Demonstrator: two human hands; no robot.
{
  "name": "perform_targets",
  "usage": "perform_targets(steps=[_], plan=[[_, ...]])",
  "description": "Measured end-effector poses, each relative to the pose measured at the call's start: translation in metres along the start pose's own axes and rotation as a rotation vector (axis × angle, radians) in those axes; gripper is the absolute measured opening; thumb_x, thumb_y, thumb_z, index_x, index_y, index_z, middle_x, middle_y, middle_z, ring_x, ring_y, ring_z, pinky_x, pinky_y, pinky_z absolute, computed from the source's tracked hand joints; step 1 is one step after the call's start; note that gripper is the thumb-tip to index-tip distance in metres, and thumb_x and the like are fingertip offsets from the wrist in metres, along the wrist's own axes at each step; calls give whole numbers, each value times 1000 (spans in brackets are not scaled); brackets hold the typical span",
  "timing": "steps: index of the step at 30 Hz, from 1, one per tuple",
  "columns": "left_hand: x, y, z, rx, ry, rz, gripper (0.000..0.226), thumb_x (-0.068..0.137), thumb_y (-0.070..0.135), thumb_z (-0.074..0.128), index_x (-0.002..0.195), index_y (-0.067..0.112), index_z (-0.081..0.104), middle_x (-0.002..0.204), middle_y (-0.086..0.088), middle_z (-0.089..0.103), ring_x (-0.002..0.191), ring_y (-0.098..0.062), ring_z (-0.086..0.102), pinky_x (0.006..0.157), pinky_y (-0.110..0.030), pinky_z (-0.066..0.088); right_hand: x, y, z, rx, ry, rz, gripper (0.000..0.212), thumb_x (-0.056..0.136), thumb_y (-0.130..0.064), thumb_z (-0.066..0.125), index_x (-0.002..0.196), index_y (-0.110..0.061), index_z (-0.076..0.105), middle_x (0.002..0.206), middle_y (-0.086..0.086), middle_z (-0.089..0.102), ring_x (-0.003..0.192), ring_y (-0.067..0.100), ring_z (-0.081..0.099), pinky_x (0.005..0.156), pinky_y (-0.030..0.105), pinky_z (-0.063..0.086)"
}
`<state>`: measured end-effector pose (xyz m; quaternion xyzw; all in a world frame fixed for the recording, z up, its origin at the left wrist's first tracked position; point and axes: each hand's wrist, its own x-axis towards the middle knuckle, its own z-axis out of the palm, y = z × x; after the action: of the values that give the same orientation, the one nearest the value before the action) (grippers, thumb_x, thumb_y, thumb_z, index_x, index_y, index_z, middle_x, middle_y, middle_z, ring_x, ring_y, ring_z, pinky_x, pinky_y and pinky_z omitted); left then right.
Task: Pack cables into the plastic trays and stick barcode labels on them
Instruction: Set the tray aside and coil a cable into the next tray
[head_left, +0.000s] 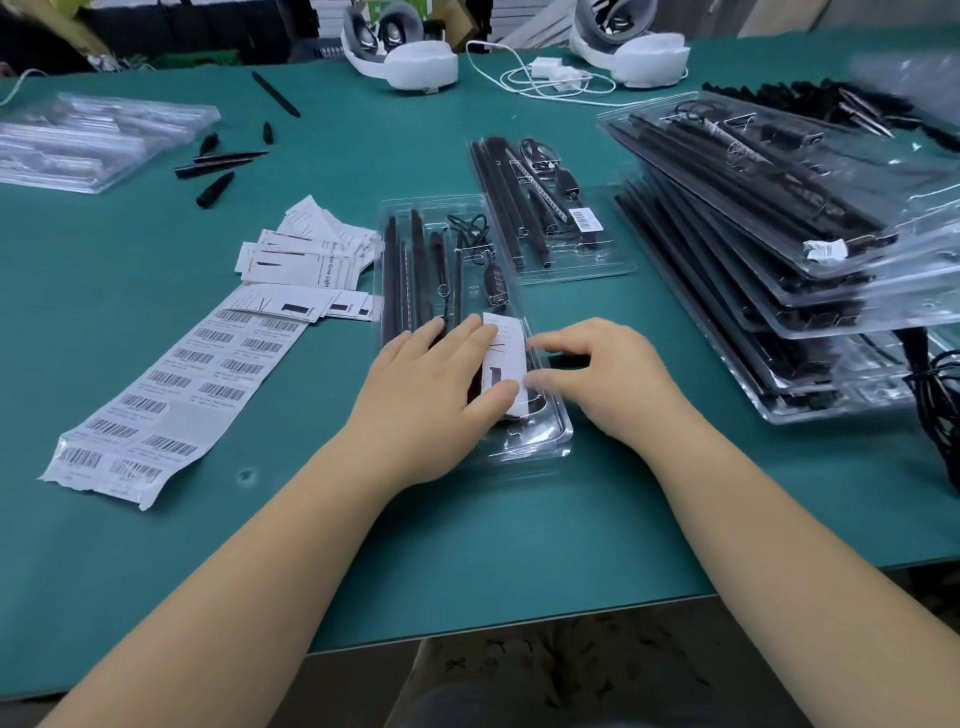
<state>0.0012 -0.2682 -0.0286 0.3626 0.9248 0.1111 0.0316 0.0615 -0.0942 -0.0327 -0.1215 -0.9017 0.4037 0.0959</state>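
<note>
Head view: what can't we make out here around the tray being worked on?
- Near end of the tray, head view: contents covered by the left hand and the paper insert.
- Barcode sheet: digits too small.
- Right hand: fingertip contact with the tray unclear, motion blur.
- Tray stack: cut off by the right edge.

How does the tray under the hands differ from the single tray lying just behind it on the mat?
The near tray has both hands on it: the left hand lies flat, the right hand touches its edge. The far tray lies untouched. The far tray bears a small barcode label; the near tray shows none, only a white paper insert. Both are clear plastic, holding black rods and cables.
</note>
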Motion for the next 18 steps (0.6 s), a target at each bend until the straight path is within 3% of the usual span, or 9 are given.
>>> perform_targets(steps=[2, 5, 9, 14, 18], plan=[[1, 0, 0, 8, 15, -1, 67, 92, 59, 22, 152, 32, 15, 160, 14, 9, 147, -14, 6, 117, -35, 2, 1, 2, 0, 23, 58, 28, 31, 69, -33, 81, 97, -40, 69, 83, -26, 54, 88, 1, 53, 72, 15, 38], [0, 0, 1, 3, 12, 3, 66, 92, 59, 22, 152, 32, 16, 160, 14, 10, 147, -14, 6, 116, -34, 2, 2, 5, -1, 1, 59, 40, 29, 68, -38, 81, 92, -31, 67, 88, -18, 56, 86, 2, 54, 70, 14, 39], [0, 0, 1, 2, 16, 2, 68, 90, 60, 21, 152, 31, 17, 160, 14, 10, 146, -14, 7, 116, -34, 2, 3, 7, -4, -119, -44, -45, 30, 78, -43, 71, 107, -38, 67, 95, -11, 50, 100, 13, 48, 80, 26, 35], [0, 0, 1, 3, -4, 5, 71, 89, 61, 18, 152, 31, 14, 160, 14, 8, 146, -14, 5, 116, -33, 0, 5, 10, -4, -212, -160, -33, 31, 93, -39, 51, 123, -43, 57, 104, -13, 40, 118, 14, 35, 101, 33, 30], [0, -1, 2, 36, -35, 3, 75, 85, 66, 12, 153, 33, 9, 160, 16, 3, 147, -12, 1, 117, -34, -1, 6, 9, -8, -84, -232, 35, 36, 98, -29, 38, 124, -44, 56, 103, -23, 39, 125, 13, 28, 111, 34, 20]])
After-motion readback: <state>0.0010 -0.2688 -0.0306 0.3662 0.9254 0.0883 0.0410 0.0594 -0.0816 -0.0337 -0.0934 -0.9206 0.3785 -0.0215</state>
